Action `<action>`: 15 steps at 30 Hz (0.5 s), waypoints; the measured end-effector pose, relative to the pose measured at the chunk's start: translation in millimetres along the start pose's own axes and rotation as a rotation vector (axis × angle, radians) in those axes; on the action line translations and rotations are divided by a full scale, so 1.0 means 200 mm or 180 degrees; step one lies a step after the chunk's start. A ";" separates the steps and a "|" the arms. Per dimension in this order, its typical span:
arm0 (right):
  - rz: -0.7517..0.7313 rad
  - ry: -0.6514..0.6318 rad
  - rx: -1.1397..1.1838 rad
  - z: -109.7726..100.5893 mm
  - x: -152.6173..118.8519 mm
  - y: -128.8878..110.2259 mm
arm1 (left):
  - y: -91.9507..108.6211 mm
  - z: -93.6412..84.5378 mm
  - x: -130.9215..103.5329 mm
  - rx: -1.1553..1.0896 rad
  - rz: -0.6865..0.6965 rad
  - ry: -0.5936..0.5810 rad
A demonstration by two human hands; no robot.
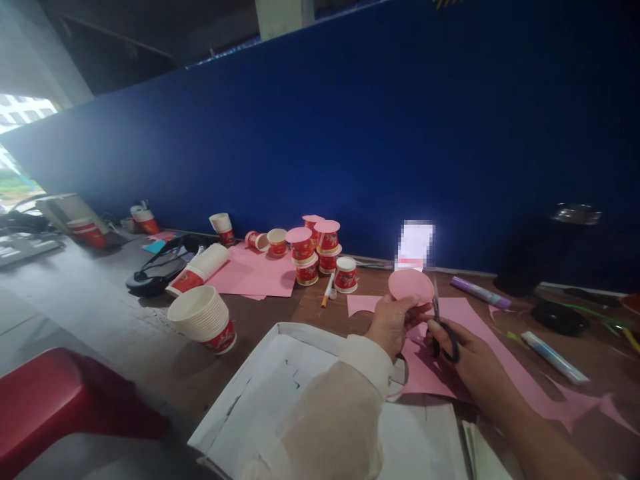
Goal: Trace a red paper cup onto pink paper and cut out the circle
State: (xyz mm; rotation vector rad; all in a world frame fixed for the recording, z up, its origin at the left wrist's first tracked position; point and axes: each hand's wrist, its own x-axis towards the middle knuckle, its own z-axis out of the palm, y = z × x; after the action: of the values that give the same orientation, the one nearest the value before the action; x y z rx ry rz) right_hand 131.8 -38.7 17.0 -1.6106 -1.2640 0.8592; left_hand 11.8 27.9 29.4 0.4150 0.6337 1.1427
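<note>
Between the fingers of my left hand (393,325) is a pink paper circle (411,285), held up by its lower edge. My right hand (463,357) grips a pair of black-handled scissors (447,341), whose blades point upward along the circle's right edge. How far the blades are parted I cannot make out. Beneath both hands lies a large pink paper sheet (435,373) with cut-out edges. A white box (300,380) sits under my left forearm. Left of my hands stand red paper cups (301,248) in stacks, several topped with pink circles.
A tilted stack of paper cups (203,317) and another lying cup stack (200,267) are at left, near pink sheets (255,273). A glowing phone (415,241), a purple tube (480,292) and a clear tube (555,358) lie around the hands. A red stool (65,400) stands at lower left.
</note>
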 end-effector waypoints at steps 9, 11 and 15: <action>-0.0045 0.0033 -0.0013 -0.01 0.00 -0.02 | -0.01 0.00 0.00 0.0036 -0.0010 0.0025; -0.0066 0.0038 -0.0024 -0.01 0.00 -0.02 | -0.01 0.00 0.00 0.0038 -0.0018 0.0019; -0.0120 0.0031 -0.0042 -0.01 0.00 -0.04 | -0.01 0.00 0.01 0.0037 -0.0012 0.0017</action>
State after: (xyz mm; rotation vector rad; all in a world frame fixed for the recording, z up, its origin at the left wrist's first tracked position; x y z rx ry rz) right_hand 130.0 -38.8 24.9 -1.5947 -1.2916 0.8204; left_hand 13.5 28.0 27.5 0.4207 0.6458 1.1373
